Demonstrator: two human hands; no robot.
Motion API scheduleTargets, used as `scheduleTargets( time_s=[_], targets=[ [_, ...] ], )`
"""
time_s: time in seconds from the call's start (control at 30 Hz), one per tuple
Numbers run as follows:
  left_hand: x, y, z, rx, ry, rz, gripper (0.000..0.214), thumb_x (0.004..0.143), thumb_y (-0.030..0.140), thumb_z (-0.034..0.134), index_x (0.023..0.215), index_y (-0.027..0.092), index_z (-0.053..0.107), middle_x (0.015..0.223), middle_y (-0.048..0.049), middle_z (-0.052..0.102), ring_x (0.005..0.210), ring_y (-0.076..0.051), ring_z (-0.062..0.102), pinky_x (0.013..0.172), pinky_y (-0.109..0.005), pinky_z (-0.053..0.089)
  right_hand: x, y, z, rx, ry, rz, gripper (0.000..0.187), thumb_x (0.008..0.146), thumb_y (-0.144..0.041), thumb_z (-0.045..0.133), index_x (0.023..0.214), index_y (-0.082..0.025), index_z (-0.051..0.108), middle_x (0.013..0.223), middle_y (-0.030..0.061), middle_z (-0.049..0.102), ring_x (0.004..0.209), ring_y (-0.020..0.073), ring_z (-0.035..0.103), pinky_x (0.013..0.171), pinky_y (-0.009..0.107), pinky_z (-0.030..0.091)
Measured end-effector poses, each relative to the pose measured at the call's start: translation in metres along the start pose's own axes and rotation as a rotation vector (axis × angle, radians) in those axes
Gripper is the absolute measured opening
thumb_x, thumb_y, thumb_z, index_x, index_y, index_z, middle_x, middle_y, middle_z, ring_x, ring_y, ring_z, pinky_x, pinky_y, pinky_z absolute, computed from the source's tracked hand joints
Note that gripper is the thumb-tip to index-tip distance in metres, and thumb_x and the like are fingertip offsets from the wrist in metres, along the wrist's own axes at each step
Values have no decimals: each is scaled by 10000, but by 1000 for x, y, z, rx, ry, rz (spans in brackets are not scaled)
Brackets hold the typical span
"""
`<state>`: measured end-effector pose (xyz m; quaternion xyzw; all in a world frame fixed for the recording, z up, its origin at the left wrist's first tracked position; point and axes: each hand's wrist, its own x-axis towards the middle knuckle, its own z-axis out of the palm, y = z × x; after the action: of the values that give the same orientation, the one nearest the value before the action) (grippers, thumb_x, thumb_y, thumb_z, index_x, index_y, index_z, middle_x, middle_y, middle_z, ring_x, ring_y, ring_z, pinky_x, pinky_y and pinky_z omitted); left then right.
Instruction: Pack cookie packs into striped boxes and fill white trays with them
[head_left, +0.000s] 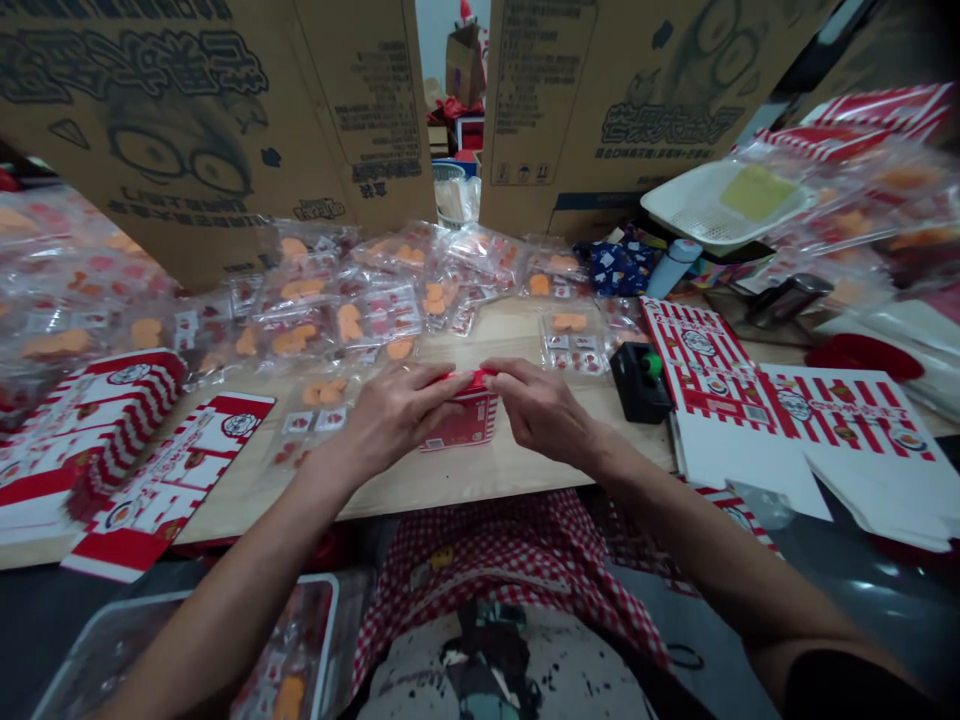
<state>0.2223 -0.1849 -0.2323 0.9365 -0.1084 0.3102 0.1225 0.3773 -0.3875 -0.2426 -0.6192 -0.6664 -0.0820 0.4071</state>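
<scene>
A small red and white striped box (469,420) stands on the wooden table in front of me, its top edge between my hands. My left hand (401,410) has its fingers bent over the box's left and top side. On the other side, my right hand (536,410) pinches the top right corner with curled fingers. Clear packets holding orange pieces and small sachets lie close by: one packet (319,410) left of my left hand, another packet (574,340) beyond my right hand.
Tall cardboard cartons (360,110) wall off the back. Many clear packets (375,310) pile up before them. Folded striped boxes (82,430) stack at left; flat striped cartons (840,415) lie at right beside a black tape dispenser (640,385). A white basket (675,205) sits back right.
</scene>
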Motion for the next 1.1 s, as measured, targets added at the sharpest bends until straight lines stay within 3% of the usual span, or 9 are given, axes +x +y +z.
scheduleTargets(
  time_s=[0.17, 0.27, 0.33, 0.47, 0.6, 0.73, 0.9, 1.0, 1.1],
  targets=[
    [4, -3, 12, 90, 26, -22, 288, 1002, 364, 583, 1259, 293, 694, 1099, -70, 763, 899, -187, 724, 752, -295, 530, -33, 19, -18, 110, 223, 383, 284, 913, -127, 521, 1169, -209, 616, 1333, 129, 624, 1057, 218, 666, 855, 388, 572],
    [8, -1, 14, 170, 23, -10, 293, 987, 363, 613, 1249, 252, 684, 1147, -88, 765, 970, -231, 731, 842, -369, 512, -77, 45, -31, -56, 311, 643, 217, 899, -177, 543, 1086, -205, 651, 1016, 75, 714, 788, 203, 663, 702, 360, 551],
    [11, 2, 13, 222, 15, 7, 303, 980, 363, 626, 1252, 240, 676, 1168, -95, 764, 975, -252, 733, 865, -395, 490, -108, 61, -41, -217, 287, 712, 172, 870, -174, 560, 991, -218, 674, 848, 51, 694, 686, 203, 621, 647, 351, 511],
    [12, 9, 14, 249, 23, 54, 354, 992, 323, 605, 1343, 289, 635, 1133, -73, 769, 893, -240, 728, 750, -347, 465, -156, 83, -72, -521, 415, 793, 174, 812, -129, 548, 942, -193, 646, 891, 152, 644, 838, 289, 585, 751, 440, 474],
    [13, 4, 24, 251, 45, 68, 495, 948, 379, 672, 1431, 324, 578, 1158, -85, 761, 869, -270, 717, 762, -374, 440, -174, 88, -98, -667, 482, 859, 151, 765, -159, 610, 916, -168, 615, 820, 141, 593, 849, 310, 561, 784, 490, 484],
    [20, 5, 32, 204, 61, 15, 604, 912, 453, 707, 1456, 242, 550, 1198, -137, 749, 900, -307, 721, 806, -405, 440, -140, 64, -74, -481, 408, 765, 261, 814, -196, 587, 1068, -174, 644, 1006, 133, 664, 922, 286, 616, 837, 479, 532],
    [24, 13, 32, 219, 73, -53, 317, 1008, 336, 569, 1280, 205, 665, 1107, -105, 780, 929, -266, 735, 813, -373, 447, -53, 16, -18, 236, 229, 603, 271, 934, -211, 533, 1176, -178, 651, 1069, 90, 710, 877, 183, 669, 771, 337, 559],
    [24, 18, 31, 212, 98, -101, 274, 1014, 299, 554, 1223, 181, 685, 1056, -92, 790, 896, -243, 739, 811, -356, 453, -16, 2, 4, 409, 266, 530, 244, 936, -210, 535, 1140, -161, 661, 1048, 78, 716, 879, 169, 673, 792, 318, 559],
    [23, 23, 29, 224, 97, -150, 282, 1026, 295, 532, 1244, 177, 665, 1102, -88, 785, 918, -224, 736, 808, -342, 456, -6, -4, 14, 382, 376, 512, 246, 940, -197, 529, 1126, -167, 687, 1015, 59, 734, 917, 175, 687, 835, 313, 556]
  ],
)
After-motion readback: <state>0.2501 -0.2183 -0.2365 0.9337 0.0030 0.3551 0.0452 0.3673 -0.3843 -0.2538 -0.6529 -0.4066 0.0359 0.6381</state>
